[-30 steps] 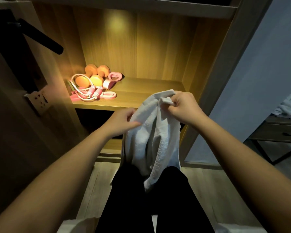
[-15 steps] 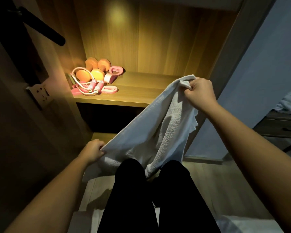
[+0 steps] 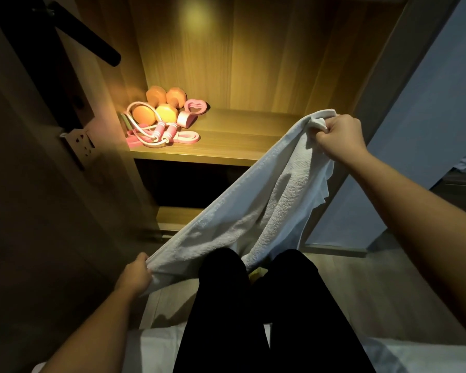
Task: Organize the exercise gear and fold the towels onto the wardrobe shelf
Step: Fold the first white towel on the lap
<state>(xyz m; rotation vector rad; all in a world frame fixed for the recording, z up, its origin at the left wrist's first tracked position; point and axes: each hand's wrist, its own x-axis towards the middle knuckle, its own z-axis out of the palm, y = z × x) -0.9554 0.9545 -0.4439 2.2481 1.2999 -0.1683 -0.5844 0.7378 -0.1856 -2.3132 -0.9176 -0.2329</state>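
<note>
In front of shelf (image 3: 221,154), both hands grip towel (image 3: 256,211).

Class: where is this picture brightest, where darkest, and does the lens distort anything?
Head view: warm light is brightest on the wooden wardrobe shelf and orange dumbbells; the dark door at left sits in deep shadow; the white terry towel is sharp; the wide lens slants the wardrobe's right frame.

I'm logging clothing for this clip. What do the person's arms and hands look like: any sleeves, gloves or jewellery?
The left forearm and right forearm are bare as far as the frame shows, with no sleeve edge visible. The left hand and right hand wear no gloves, and no watch, ring or bracelet shows.
</note>
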